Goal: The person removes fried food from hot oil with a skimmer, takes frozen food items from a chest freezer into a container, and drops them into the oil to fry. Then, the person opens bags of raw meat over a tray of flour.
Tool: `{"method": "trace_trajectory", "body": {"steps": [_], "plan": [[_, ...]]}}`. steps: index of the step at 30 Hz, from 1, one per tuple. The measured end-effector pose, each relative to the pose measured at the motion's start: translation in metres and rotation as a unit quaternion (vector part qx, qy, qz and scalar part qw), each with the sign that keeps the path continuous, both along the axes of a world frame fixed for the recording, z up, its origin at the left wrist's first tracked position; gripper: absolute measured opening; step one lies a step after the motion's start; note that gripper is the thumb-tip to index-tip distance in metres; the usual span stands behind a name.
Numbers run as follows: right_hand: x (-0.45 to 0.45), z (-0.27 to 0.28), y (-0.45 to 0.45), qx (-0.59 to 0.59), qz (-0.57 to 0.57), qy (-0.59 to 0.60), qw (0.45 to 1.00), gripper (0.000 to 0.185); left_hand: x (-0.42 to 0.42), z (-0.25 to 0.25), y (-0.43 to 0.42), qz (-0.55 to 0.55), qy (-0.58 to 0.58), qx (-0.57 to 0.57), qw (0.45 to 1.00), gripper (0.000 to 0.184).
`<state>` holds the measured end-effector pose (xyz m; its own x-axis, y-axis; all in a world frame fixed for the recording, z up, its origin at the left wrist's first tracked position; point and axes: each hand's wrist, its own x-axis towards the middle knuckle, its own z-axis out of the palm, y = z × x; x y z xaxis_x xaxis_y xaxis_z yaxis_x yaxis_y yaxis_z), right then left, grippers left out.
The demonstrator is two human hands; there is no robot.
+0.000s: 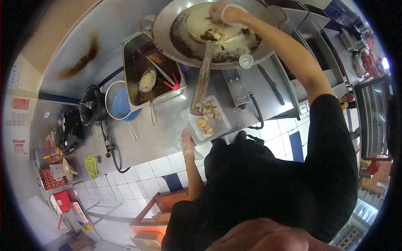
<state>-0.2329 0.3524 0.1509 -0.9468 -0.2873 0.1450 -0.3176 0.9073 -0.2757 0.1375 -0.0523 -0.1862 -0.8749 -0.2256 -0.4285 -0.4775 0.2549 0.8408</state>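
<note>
My right hand (226, 13), in a clear plastic glove, is over the far part of a large wok (167, 39) of foaming oil, its fingers curled and their contents unclear. Below it, a round strainer with a long metal handle (203, 79) lies in the oil with pale pieces in it. The handle reaches over the wok's near rim toward a clear plastic tub (224, 121). Cut yellowish pieces (204, 126) lie in the tub. My left hand (187, 142), also gloved, is at the tub's left edge, its fingers close together; its grip is hard to make out.
Left of the wok, a metal tray (134, 90) holds a ladle and red-tipped tongs. A blue-lined bucket (119, 102) stands beside it. A round thermometer (246, 61) sits on the wok's near rim. A knife (271, 85) and a burner box (235, 88) are on the right.
</note>
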Motion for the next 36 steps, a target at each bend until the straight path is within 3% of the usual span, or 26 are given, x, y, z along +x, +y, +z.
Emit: {"method": "trace_trajectory", "body": {"steps": [1,3,4,5,6,7,10,12,14,16,18,20,24,27,29,31,33,34,36], "plan": [[0.003,0.014,0.012,-0.067,0.006,0.026,0.997,0.035,0.000,-0.002,-0.002,-0.050,0.047,-0.073,0.995,0.047],[0.100,0.107,-0.018,-0.045,-0.141,0.093,0.985,0.030,0.006,-0.017,-0.009,-0.149,0.126,-0.211,0.958,0.041],[0.112,0.104,0.016,-0.160,-0.005,0.110,0.981,0.029,0.002,-0.026,-0.016,-0.214,0.171,-0.271,0.923,0.037],[0.163,0.133,-0.005,-0.093,-0.125,0.100,0.983,0.031,-0.003,-0.039,-0.019,-0.279,0.209,-0.325,0.879,0.032],[0.198,0.139,-0.004,-0.136,-0.089,0.111,0.980,0.029,-0.012,0.017,0.009,-0.094,0.037,-0.115,0.988,0.029],[0.230,0.131,-0.002,-0.181,-0.053,0.094,0.978,0.027,-0.009,-0.013,-0.001,-0.119,0.126,-0.207,0.963,0.032],[0.306,0.103,-0.005,-0.268,0.011,-0.031,0.963,0.022,-0.011,0.021,0.003,-0.102,0.078,-0.113,0.985,0.030],[0.336,0.043,-0.030,-0.276,0.052,-0.200,0.939,0.019,-0.016,0.027,0.008,-0.091,0.014,-0.051,0.994,0.026],[0.340,-0.035,-0.078,-0.233,0.058,-0.329,0.913,0.021,-0.021,0.024,0.012,-0.088,0.043,-0.087,0.991,0.024],[0.336,-0.165,-0.110,-0.133,0.080,-0.282,0.947,0.040,-0.023,0.011,0.007,-0.104,0.078,-0.124,0.984,0.023],[0.322,-0.232,-0.153,-0.115,0.070,-0.226,0.965,0.049,-0.025,-0.007,-0.001,-0.132,0.121,-0.156,0.971,0.025],[0.320,-0.240,-0.197,0.025,0.067,-0.239,0.968,0.050,-0.028,0.006,-0.002,-0.150,0.109,-0.151,0.971,0.025],[0.320,-0.290,-0.230,0.115,0.083,-0.228,0.963,0.052,-0.032,0.005,-0.006,-0.160,0.052,-0.100,0.981,0.026],[0.321,-0.297,-0.236,0.086,0.045,-0.262,0.960,0.049,-0.032,-0.013,-0.013,-0.148,0.053,-0.070,0.985,0.032],[0.310,-0.350,-0.219,-0.042,0.046,-0.282,0.957,0.049,-0.031,0.004,-0.010,-0.155,0.069,-0.099,0.980,0.033],[0.299,-0.339,-0.207,-0.092,-0.012,-0.304,0.948,0.047,-0.032,0.010,-0.010,-0.162,0.090,-0.126,0.975,0.034],[0.288,-0.243,-0.198,-0.066,-0.135,-0.331,0.932,0.044,-0.032,0.004,-0.012,-0.175,0.109,-0.151,0.967,0.034],[0.289,-0.258,-0.195,-0.083,-0.105,-0.238,0.962,0.040,-0.030,0.001,-0.013,-0.185,0.125,-0.168,0.960,0.033],[0.285,-0.272,-0.195,-0.049,-0.070,-0.193,0.977,0.039,-0.032,0.000,-0.010,-0.209,0.171,-0.198,0.942,0.032]]}}
